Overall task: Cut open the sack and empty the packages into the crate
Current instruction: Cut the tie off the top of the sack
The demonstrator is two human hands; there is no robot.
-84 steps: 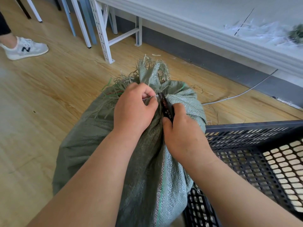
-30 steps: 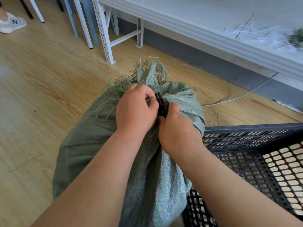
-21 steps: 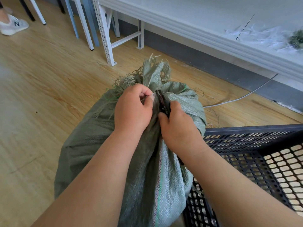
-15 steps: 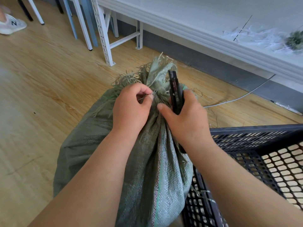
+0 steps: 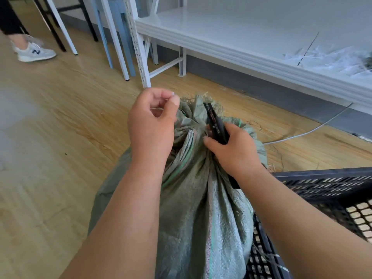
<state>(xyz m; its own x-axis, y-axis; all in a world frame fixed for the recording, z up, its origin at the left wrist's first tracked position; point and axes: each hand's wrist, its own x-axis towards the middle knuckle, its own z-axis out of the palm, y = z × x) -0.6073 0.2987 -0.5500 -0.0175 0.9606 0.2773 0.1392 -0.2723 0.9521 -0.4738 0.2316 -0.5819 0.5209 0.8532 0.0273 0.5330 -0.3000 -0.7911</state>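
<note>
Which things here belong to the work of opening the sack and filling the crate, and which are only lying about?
For the job:
green woven sack
black cutter, held in the right hand
left hand, raised beside the sack's mouth
black plastic crate

Lying about:
white shelving
grey cable
white shreds
a bystander's sneaker

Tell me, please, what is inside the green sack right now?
Nothing of its contents shows. The green sack is bunched at the neck under the right hand, which grips a black cutter; the woven cloth covers whatever fills it.
</note>
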